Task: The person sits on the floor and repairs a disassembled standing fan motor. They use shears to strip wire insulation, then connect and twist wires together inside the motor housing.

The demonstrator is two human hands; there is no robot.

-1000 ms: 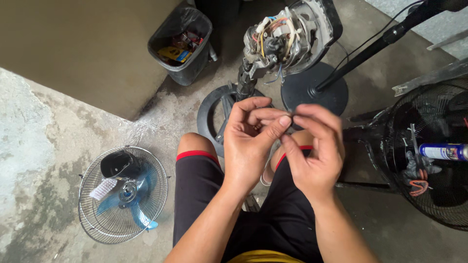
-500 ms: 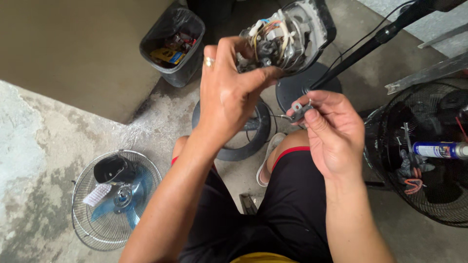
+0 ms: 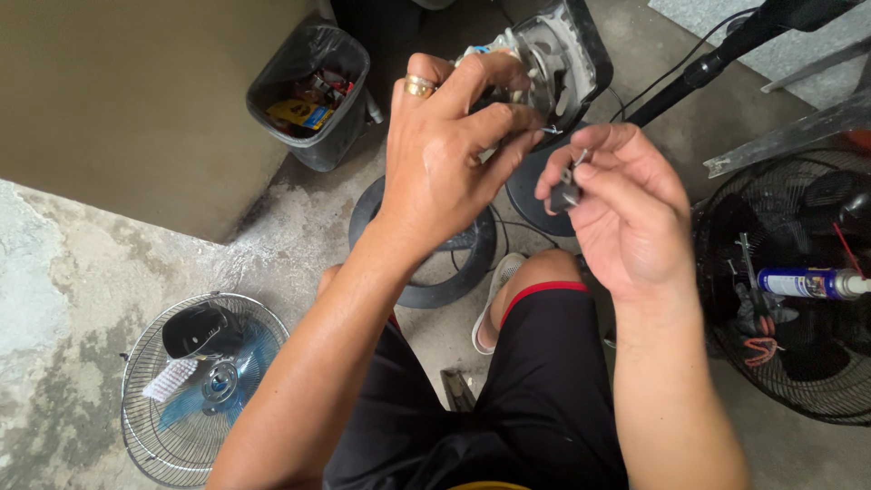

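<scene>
My left hand (image 3: 445, 154), with a gold ring on one finger, reaches up to the exposed fan motor (image 3: 544, 63) with its wires and grips it at the lower left side. Just right of it, my right hand (image 3: 626, 218) pinches a small dark grey part (image 3: 564, 192) with thin metal leads between thumb and fingers. The two hands are almost touching below the motor. The motor sits on a black stand pole (image 3: 726, 54) that slants up to the right.
A black bin (image 3: 313, 91) with rubbish stands at the back left. A wire fan grille with a blue blade (image 3: 200, 381) lies on the concrete floor at left. A black fan cage (image 3: 798, 290) at right holds a spray can (image 3: 807, 283) and tools. Round bases (image 3: 435, 254) lie ahead of my knees.
My left hand rose from my lap to the motor and took hold of it. My right hand lifted the small part up beside the motor.
</scene>
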